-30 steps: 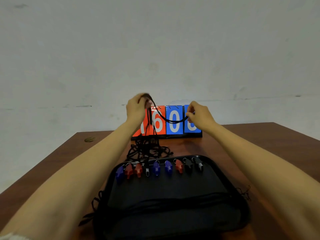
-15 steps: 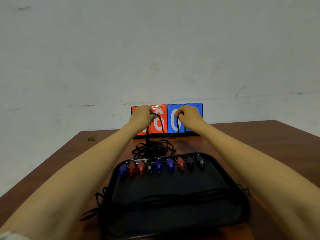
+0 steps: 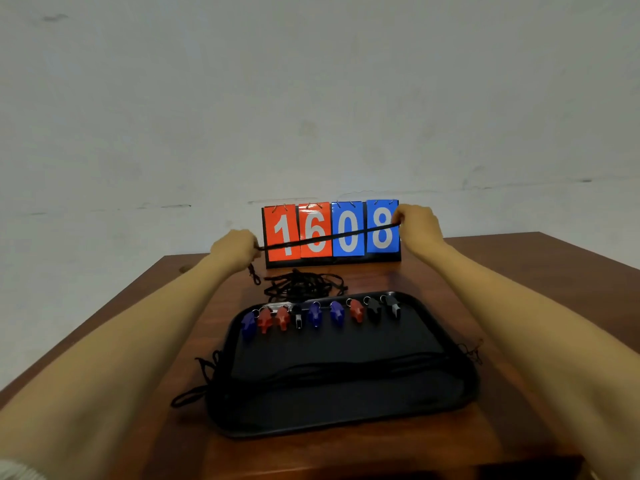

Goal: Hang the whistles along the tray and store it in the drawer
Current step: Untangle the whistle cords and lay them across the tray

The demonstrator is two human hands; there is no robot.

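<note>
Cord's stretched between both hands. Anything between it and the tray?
Nothing solid. The cord, pinched by the left hand and right hand, is taut in open air before the scoreboard. A pile of loose cords lies on the table just beyond the tray, whose far rim already carries a row of whistles.

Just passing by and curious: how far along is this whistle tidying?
Done: nine red, blue and black whistles line the far edge of the black plastic tray. In hand: left hand and right hand pull one black cord taut. Left: the tangle of black cords behind the tray; no drawer shows.
</note>
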